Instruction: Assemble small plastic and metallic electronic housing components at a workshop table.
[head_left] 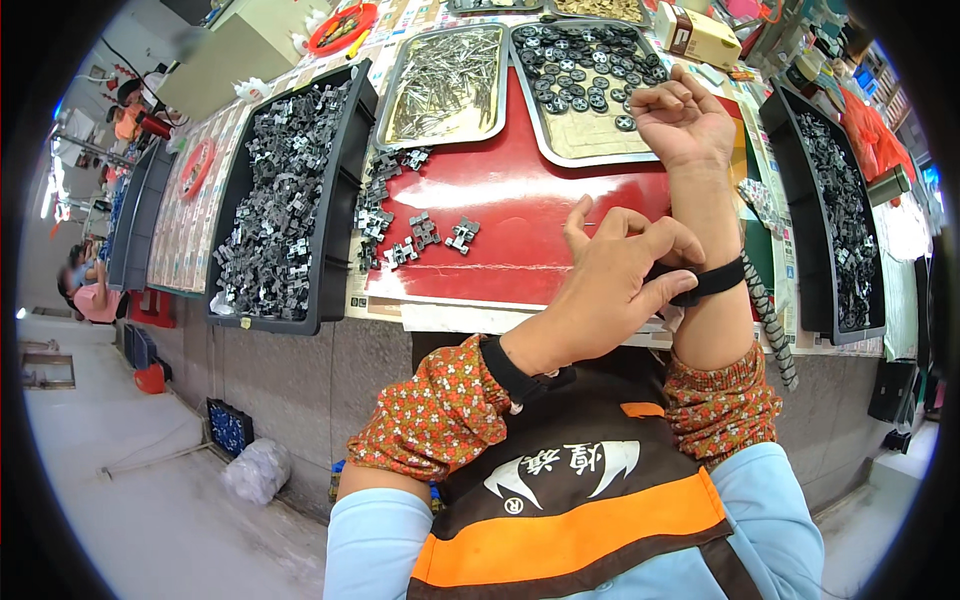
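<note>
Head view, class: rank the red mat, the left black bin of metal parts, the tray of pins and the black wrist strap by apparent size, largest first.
1. Red mat
2. Left black bin
3. Tray of pins
4. Wrist strap, pinched by the left hand on the right hand's forearm

Mat and bin look close; arms cover some mat.

A narrow black fabric wrist strap [715, 281] wraps the right forearm, pinched by the left hand [610, 285] over the red desk mat.

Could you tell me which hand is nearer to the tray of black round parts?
Right. The right hand rests at the tray edge; the left hand is lower, gripping the black wrist strap.
</note>
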